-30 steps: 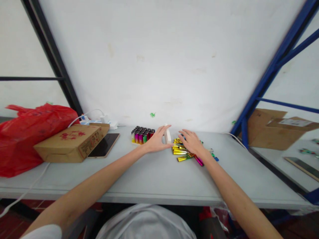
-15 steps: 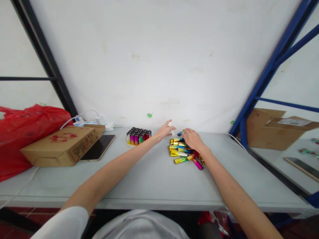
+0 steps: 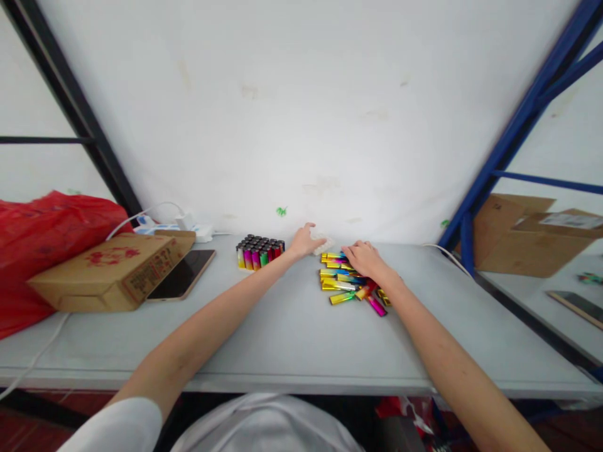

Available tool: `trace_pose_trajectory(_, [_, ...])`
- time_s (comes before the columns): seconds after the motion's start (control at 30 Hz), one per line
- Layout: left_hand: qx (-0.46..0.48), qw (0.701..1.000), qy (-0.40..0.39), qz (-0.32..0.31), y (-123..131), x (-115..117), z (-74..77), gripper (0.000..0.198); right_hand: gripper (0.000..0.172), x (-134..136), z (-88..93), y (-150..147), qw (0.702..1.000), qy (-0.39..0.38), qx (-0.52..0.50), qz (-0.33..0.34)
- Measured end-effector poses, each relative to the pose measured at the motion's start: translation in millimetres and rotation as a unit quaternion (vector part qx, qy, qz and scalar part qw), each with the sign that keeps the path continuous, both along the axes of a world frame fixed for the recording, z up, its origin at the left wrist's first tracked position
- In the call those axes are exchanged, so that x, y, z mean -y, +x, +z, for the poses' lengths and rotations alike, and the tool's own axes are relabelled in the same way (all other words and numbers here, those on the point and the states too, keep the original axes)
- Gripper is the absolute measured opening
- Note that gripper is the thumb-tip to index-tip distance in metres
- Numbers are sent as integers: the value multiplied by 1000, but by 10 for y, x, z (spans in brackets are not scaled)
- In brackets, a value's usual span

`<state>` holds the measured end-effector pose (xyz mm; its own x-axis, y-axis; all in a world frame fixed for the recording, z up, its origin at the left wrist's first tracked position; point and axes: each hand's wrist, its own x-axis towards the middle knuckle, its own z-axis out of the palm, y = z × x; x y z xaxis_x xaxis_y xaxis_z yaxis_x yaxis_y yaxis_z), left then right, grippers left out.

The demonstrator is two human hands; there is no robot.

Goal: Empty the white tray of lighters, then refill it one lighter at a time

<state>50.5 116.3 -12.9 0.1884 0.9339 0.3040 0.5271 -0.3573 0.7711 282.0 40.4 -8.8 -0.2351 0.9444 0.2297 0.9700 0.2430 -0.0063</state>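
Note:
My left hand (image 3: 303,241) is by the wall with thumb and index finger spread apart. Its thumb lies over or against a whitish, see-through tray (image 3: 325,243) on the table; whether they touch is unclear. My right hand (image 3: 366,260) rests, fingers stretched out, on the far right side of a loose pile of shiny lighters (image 3: 340,284) in gold, blue, green and magenta. The fingers hide part of the pile. Left of my left hand, a block of lighters (image 3: 259,254) stands upright in rows, their black tops upward.
At left lie a cardboard box (image 3: 101,270), a dark tablet (image 3: 183,276), a red plastic bag (image 3: 51,232) and a white power strip (image 3: 202,233). Blue frame posts (image 3: 466,242) edge the table's right side, with an open carton (image 3: 513,238) beyond them. A wall closes the back.
The white tray, upright at my left fingers before, now lies flatter on the table. A blue lighter at my right fingertips no longer shows apart from the pile. The view has shifted slightly.

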Motion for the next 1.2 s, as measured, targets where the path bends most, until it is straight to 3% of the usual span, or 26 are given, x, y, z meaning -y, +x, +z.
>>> trace_pose_trajectory(0.1, [-80, 993, 12, -86, -33, 56, 23, 56, 61, 3, 19, -53, 1000, 0, -10, -6])
trace_pose_trajectory(0.2, [-134, 979, 22, -154, 17, 40, 74, 47, 62, 5, 51, -109, 1000, -2, -13, 14])
trace_pose_trajectory(0.4, [-187, 956, 60, -217, 143, -163, 208, 36, 54, 95, 97, -120, 997, 4, 2, 77])
trace_pose_trajectory(0.63, [-254, 939, 108, -206, 105, -155, 107, 35, 45, 99, 21, -115, 994, 4, -59, 94])
trace_pose_trajectory(0.83, [-288, 922, 128, -225, 228, -200, 146, 30, 38, 91, 7, -156, 993, -3, -71, 96])
trace_pose_trajectory(1.03, [-281, 939, 163, -109, 233, -103, 149, 38, 37, 130, 9, -158, 994, 18, -80, 74])
trace_pose_trajectory(1.2, [-257, 939, 208, -92, 132, 241, 385, 36, 37, 164, 25, -162, 990, 30, -108, 83])
